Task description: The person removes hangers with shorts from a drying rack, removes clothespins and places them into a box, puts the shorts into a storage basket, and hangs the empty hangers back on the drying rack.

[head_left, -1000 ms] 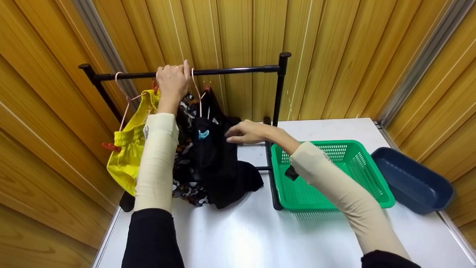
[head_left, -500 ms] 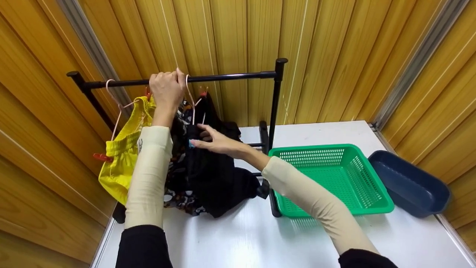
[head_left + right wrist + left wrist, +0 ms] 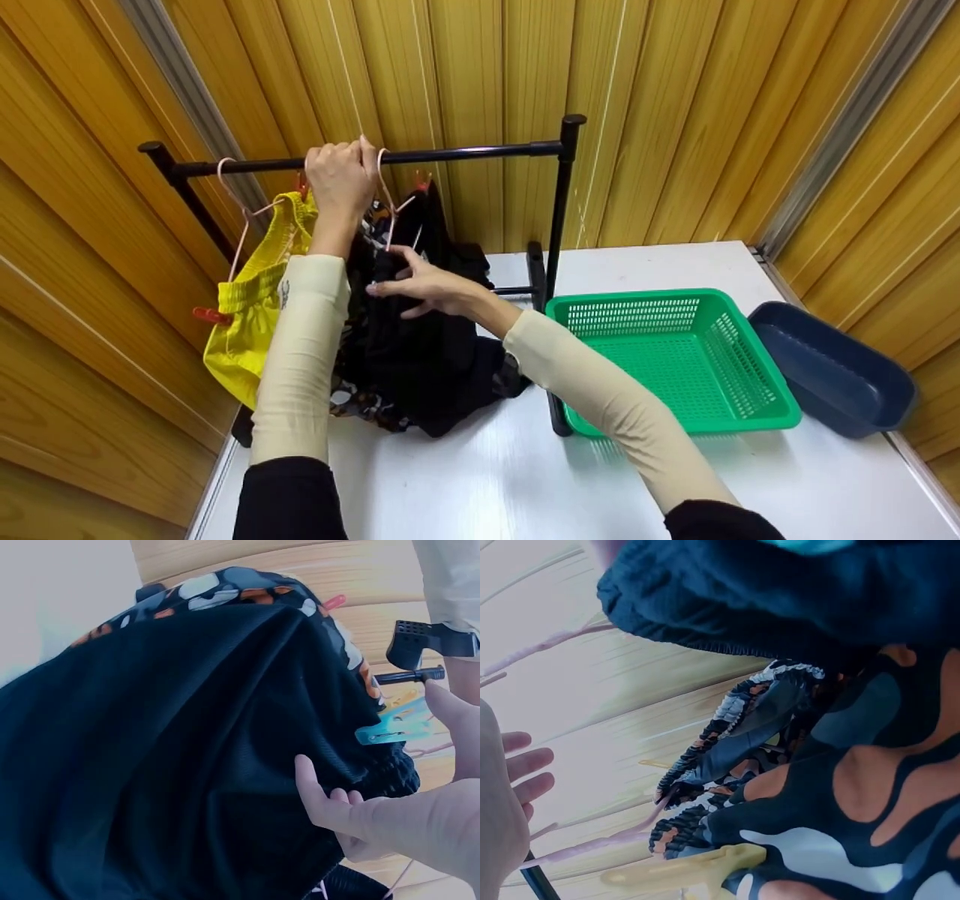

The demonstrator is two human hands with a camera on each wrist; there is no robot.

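Note:
My left hand grips the black rail of a clothes rack, just left of a pink hanger. Black shorts hang from that hanger, with a teal clothespin on their waistband. My right hand reaches across to the waistband, thumb and forefinger spread apart; in the right wrist view its thumb is close to the clothespin. Behind hang patterned shorts in black, orange and white, with a yellow clothespin. Farther left, yellow shorts hang with a red clothespin.
A green basket stands on the white tabletop, right of the rack. Beside it is a dark blue basin. Wood-patterned walls enclose the back and sides.
My right hand has moved left from beside the black shorts to their waistband and the teal clothespin, which it now covers in the head view. My left hand stays on the rail.

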